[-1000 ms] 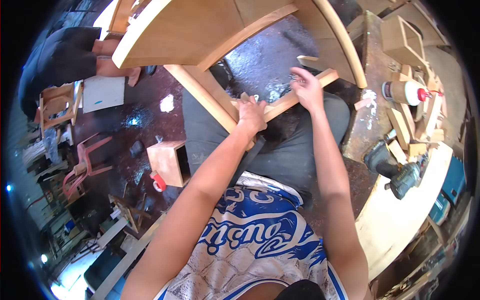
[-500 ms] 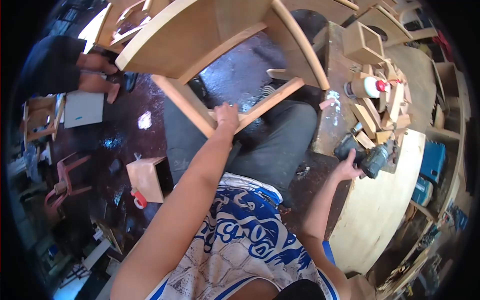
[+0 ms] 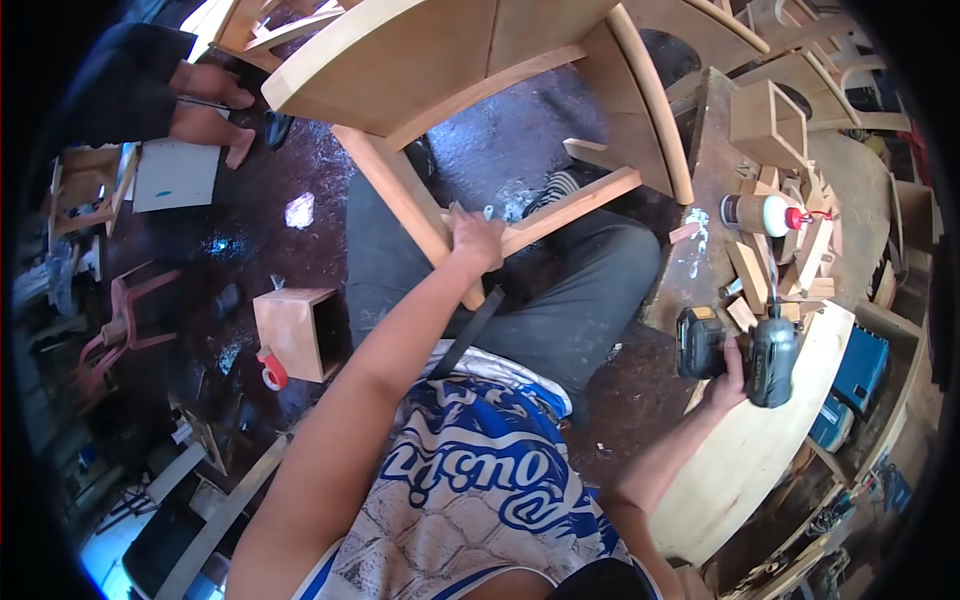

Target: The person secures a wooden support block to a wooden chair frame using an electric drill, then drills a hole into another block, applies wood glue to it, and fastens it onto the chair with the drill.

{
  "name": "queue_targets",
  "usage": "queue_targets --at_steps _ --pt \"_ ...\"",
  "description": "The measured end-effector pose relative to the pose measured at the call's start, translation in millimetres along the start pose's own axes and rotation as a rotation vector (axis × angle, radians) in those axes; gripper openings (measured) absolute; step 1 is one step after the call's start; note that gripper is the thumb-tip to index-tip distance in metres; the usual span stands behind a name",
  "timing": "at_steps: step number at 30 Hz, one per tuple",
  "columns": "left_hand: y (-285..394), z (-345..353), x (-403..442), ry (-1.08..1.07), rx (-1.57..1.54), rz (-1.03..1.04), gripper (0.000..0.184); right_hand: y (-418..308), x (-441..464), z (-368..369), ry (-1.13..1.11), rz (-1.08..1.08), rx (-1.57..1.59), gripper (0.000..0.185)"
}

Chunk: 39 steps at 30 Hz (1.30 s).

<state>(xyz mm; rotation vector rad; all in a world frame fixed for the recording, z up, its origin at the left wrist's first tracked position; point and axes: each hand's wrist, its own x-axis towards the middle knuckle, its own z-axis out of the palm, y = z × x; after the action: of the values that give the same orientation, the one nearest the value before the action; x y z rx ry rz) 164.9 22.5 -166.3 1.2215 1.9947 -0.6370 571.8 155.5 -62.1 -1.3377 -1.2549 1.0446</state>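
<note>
My left hand (image 3: 478, 240) is closed around the corner where two bars of a wooden furniture frame (image 3: 390, 195) meet, over my lap. Its fingertips are partly hidden behind the wood. The frame carries a broad curved panel (image 3: 450, 60) that faces me, with a rounded rail (image 3: 655, 110) along its right side. In my right hand (image 3: 733, 375) is a cordless drill (image 3: 773, 362), gripped by its handle. Its battery (image 3: 699, 342) points left and a long thin bit points away from me, toward the wood offcuts (image 3: 812, 255).
On the right bench (image 3: 690, 235) lie a glue bottle (image 3: 762, 214) and an open wooden box (image 3: 768, 122). A pale curved board (image 3: 760, 460) lies nearer. To the left are another box (image 3: 290, 325), red tape (image 3: 271, 368) and a pink plastic stool (image 3: 122, 320). Another person's legs (image 3: 205, 125) are at upper left.
My right hand has lifted the drill from beside the offcuts, and the drill is now closer to me. My left hand keeps hold of the frame. The whole view has shifted slightly.
</note>
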Motion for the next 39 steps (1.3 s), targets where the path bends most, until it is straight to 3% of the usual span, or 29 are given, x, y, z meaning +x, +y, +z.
queue_targets --at_steps 4,7,8,9,12,13,15,18,22,32,39 --pt "-1 5 8 0.021 -0.017 0.045 0.068 -80 24 74 -0.546 0.205 -0.297 0.053" --pt "-8 5 10 0.003 -0.036 0.093 0.065 -104 41 185 -0.864 0.147 -0.557 0.066" --pt "-11 5 8 0.059 -0.064 0.098 0.05 -98 50 220 -1.044 0.078 -0.631 0.065" --pt "-13 6 9 0.057 -0.072 0.101 0.05 -72 60 247 -1.142 0.095 -0.625 0.045" --pt "-16 10 18 0.071 -0.105 0.122 0.037 -22 81 331 -1.429 0.344 -0.867 0.018" --pt "-17 10 19 0.088 -0.119 0.13 0.034 -2 84 350 -1.485 0.398 -0.805 0.012" --pt "-18 9 20 0.098 -0.136 0.15 0.031 21 88 380 -1.52 0.505 -0.925 0.01" --pt "-25 2 24 0.03 -0.125 0.195 0.042 32 95 405 -1.51 0.568 -0.942 0.008" --pt "-28 4 35 0.023 -0.202 0.229 0.032 52 111 421 -1.586 0.718 -1.064 0.011" --pt "-23 13 35 0.147 -0.262 0.222 0.025 62 110 424 -1.621 0.725 -1.161 0.009" --pt "-25 8 35 0.062 -0.254 0.227 0.026 67 111 427 -1.609 0.795 -1.158 0.009"
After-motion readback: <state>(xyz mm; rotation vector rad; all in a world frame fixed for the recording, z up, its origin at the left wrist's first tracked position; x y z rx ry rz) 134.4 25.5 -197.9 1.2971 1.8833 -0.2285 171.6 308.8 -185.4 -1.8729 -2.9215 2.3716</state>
